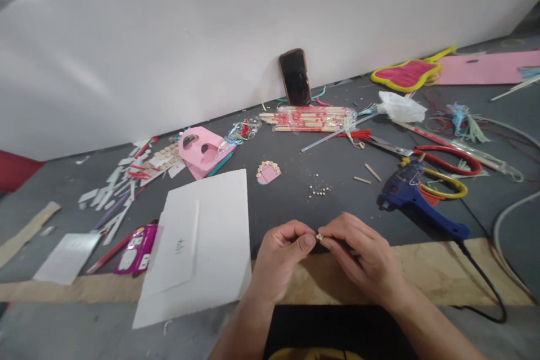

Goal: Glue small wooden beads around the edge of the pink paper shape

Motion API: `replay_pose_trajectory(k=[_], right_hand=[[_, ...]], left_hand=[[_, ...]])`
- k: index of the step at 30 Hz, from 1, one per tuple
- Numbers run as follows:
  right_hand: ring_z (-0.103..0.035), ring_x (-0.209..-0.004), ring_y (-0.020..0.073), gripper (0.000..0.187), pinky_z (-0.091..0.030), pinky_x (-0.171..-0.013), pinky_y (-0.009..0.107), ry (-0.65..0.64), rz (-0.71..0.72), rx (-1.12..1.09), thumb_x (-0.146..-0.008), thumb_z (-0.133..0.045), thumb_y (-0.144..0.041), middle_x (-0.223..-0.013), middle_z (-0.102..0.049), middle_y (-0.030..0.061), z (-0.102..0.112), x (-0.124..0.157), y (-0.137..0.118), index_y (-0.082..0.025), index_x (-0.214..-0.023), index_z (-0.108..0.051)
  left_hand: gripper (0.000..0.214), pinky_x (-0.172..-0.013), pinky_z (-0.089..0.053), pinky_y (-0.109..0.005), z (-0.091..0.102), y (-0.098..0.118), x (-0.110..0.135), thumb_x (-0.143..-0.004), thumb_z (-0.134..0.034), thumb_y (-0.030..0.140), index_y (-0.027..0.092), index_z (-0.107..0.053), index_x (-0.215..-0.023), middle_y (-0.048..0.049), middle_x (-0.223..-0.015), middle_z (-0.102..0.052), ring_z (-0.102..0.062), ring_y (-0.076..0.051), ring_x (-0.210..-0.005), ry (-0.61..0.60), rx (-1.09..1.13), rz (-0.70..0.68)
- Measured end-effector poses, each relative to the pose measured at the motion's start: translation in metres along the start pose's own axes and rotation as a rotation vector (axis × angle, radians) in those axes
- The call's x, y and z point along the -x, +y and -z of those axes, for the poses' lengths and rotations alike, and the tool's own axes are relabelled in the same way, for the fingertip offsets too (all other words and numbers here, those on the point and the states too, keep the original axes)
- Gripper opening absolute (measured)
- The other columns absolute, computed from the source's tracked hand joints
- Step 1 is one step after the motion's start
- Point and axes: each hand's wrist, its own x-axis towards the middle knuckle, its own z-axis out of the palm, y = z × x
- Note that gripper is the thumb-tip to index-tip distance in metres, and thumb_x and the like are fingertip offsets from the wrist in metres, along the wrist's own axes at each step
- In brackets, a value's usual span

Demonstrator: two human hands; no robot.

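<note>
Near the table's front edge, my left hand (287,253) and my right hand (358,250) meet, fingertips closed together. Between them is a tiny cluster of pale wooden pieces (319,237), pinched by both hands. Just beyond my fingers lie several small round wooden bits (319,190) on the dark table. Farther left sits a small pink arch-shaped piece (269,174), its curved edge lined with similar pale bits. Two short wooden stick pieces (372,172) lie to the right of the loose bits.
At right lie a blue glue gun (422,205) with a cord and red-handled scissors (447,158). White boards (219,236) cover the left front. A phone (295,76) leans on the wall behind packaged sticks (312,118). A pink cutout (202,149) and scattered strips (113,180) lie left.
</note>
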Motion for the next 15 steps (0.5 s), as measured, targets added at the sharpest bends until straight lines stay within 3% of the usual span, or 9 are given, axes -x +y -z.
replay_pose_trajectory(k=[15], right_hand=[[-0.059,-0.069,0.0141,0.014,-0.05,-0.063,0.026,-0.008,0.015,0.008,-0.086,-0.056,-0.01,-0.076,-0.066,0.0024,-0.0007,0.0016,0.0019,-0.02,-0.093,-0.063]], left_hand=[[0.017,-0.059,-0.029,-0.025,-0.0017,0.0037,0.0016,-0.078,-0.069,0.031,0.015,-0.07,-0.072,0.0011,-0.066,-0.05,-0.039,-0.009,-0.061,-0.02,0.043,0.017]])
